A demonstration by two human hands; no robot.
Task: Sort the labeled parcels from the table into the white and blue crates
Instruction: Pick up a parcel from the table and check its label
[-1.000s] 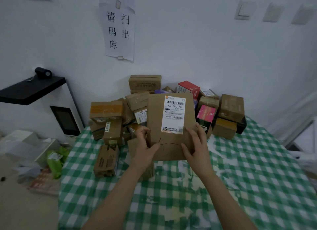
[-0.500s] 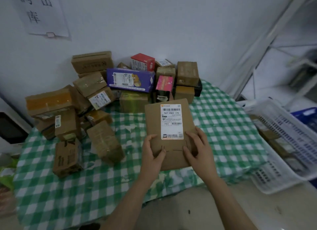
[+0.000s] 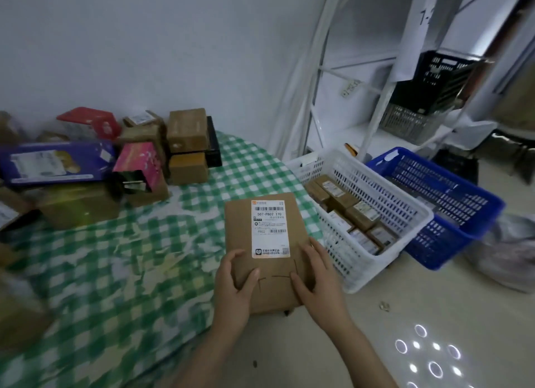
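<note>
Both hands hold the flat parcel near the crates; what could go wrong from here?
The left hand and right hand grip the flat parcel only at its lower end, so it might tip or slip. The white crate and blue crate sit side by side, so it may land in the wrong one.

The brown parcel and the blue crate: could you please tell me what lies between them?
In the head view, the white crate, holding small labeled boxes, stands between the brown parcel and the blue crate.
</note>
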